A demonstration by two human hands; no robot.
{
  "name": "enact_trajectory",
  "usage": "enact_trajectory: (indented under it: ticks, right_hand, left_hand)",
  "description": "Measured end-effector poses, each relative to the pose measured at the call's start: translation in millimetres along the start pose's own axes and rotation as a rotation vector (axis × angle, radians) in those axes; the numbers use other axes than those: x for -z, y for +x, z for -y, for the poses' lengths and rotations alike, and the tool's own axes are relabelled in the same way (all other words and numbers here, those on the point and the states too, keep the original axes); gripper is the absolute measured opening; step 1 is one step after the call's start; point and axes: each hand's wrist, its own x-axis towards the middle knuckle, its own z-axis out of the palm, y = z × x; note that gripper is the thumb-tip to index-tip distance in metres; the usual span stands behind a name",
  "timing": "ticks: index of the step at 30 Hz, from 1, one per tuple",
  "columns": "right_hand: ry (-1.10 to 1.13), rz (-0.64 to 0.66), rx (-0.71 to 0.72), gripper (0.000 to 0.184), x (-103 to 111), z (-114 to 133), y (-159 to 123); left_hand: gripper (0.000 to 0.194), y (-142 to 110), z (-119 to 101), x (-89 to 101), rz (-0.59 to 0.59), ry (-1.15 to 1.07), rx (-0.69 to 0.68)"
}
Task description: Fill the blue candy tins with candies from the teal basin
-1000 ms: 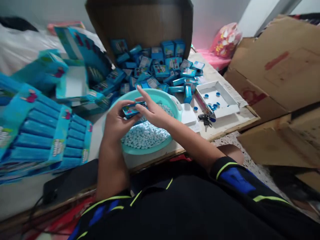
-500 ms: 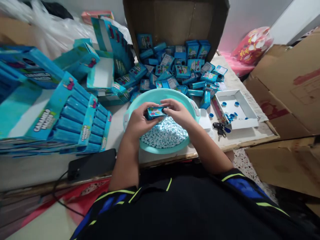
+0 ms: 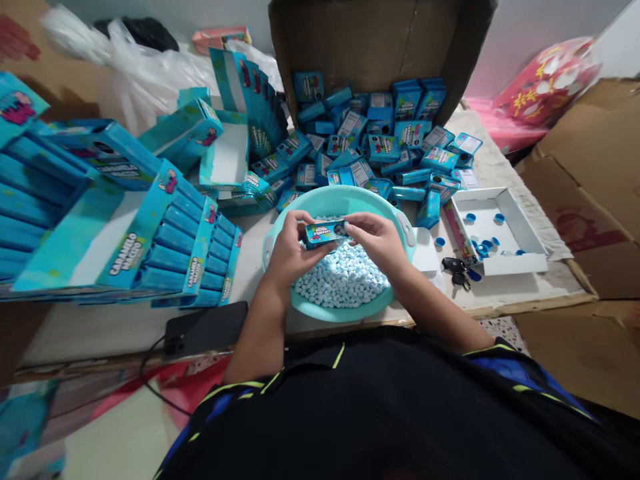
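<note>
Over a turquoise basin [image 3: 345, 313], both my hands meet at a small blue candy box [image 3: 325, 232] printed "Caramelo Macizo". My left hand [image 3: 293, 250] wraps round its left side, thumb along the lower edge. The fingers of my right hand [image 3: 375, 240] are closed at the right end of the box, where something pale shows in an opening; whether they also hold a candy I cannot make out. Many small pale-blue candies [image 3: 345, 280] fill the basin below.
A heap of blue candy boxes [image 3: 383, 148] spills from a brown carton [image 3: 360, 47] behind the basin. Display boxes [image 3: 150, 240] stand at left, near a black phone [image 3: 205, 330] with a cable. At right lie keys [image 3: 454, 265] and a white tray [image 3: 515, 265] with blue caps [image 3: 483, 248].
The candy box has tipped so its printed face turns more toward me, and its right end shows more. The whole view has shifted slightly, with things now further right.
</note>
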Motion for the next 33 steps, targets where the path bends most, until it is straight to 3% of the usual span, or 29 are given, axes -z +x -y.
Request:
enact_trajectory:
  ticks: [6, 12, 17, 21, 24, 27, 30, 33]
  right_hand:
    - [-0.355, 0.105, 0.223, 0.043, -8, 2, -19]
    - [-0.319, 0.188, 0.26, 0.072, -7, 10, -20]
    - [-0.158, 0.168, 0.284, 0.051, -5, 7, -6]
    - [-0.105, 0.09, 0.356, 0.039, 5, 23, -9]
    - [-0.146, -0.082, 0.429, 0.038, 37, 46, -27]
    - [-0.318, -0.364, 0.404, 0.045, 90, 55, -48]
    - [-0.468, -0.522, 0.331, 0.05, 140, 38, -63]
    - [-0.491, -0.566, 0.235, 0.049, 166, 6, -68]
  left_hand:
    - [0.065, 1, 2, -1.5, -0.056, 0.037, -0.04]
    - [0.08, 4, -3, -6.6, -0.117, -0.006, -0.08]
    - [0.087, 6, -10, -10.0, -0.184, 0.077, -0.169]
    - [0.111, 11, -11, -9.1, -0.176, 0.105, -0.313]
    - [0.126, 16, -1, -5.0, -0.017, 0.122, -0.264]
    - [0.115, 21, 15, -2.6, 0.365, 0.315, 0.037]
    - [0.099, 27, 25, -4.1, 0.705, 0.511, 0.196]
    - [0.091, 33, 29, -5.8, 0.753, 0.593, 0.121]
